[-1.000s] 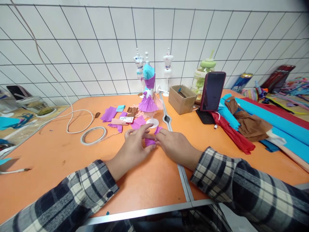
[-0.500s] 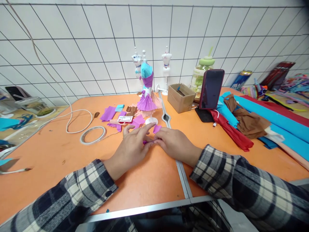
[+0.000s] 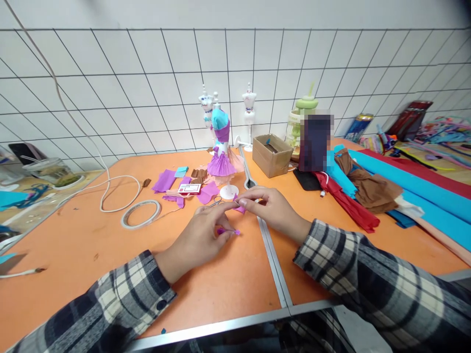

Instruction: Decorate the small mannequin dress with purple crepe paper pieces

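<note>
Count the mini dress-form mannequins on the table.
3, all at the back by the tiled wall: one dressed in purple and blue paper, one bare just behind it to the left, one bare to the right. None seems hidden.

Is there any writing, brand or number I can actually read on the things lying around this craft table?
None can be read.
Small white-and-red card beyond the hands: has print, too small to read.
Packets at the far right by the wall: printed, too blurred.
Phone on its stand: screen pixelated, nothing legible.
Green-lidded bottle: no label text to make out.
</note>
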Available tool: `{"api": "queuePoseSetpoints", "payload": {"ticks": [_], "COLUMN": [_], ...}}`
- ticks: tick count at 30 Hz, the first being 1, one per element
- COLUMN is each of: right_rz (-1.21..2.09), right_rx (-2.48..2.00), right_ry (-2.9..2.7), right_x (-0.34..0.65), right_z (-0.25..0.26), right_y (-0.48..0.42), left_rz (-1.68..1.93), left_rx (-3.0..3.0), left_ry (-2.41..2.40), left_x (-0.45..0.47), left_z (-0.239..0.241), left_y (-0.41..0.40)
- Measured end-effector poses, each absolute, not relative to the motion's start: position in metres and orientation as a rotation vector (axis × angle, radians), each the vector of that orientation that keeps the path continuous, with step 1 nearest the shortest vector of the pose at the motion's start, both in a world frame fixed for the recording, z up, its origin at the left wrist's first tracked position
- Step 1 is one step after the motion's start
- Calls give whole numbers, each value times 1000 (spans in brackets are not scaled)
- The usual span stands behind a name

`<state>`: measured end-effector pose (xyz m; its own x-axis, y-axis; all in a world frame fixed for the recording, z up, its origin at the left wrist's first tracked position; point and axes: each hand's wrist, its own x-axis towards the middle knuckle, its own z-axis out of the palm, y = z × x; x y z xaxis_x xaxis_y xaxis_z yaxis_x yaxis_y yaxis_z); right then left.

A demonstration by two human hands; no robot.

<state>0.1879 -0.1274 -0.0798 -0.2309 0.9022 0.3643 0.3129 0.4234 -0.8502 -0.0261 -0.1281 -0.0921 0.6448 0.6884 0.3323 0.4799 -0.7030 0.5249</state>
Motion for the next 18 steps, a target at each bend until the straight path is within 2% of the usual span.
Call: {"api": "queuePoseSetpoints", "payload": {"ticks": [8,13,18], "right_rz": [589,436,703], "right_rx": [-982,-882,-1022], "right_ry": [-1650,-1573,-1633], "right_x": [179,178,176], "right_z": [-89,-82,-73], "right_y": [-129,-138,-147], "left_rz": [748,821,936], "left_rx": [2271,1911,1603], "left_ry": [927,1010,1141], "left_x": [-21,-12,-15], "left_z": [-88,-83,-83], "left_y": [-134,-141,-133]}}
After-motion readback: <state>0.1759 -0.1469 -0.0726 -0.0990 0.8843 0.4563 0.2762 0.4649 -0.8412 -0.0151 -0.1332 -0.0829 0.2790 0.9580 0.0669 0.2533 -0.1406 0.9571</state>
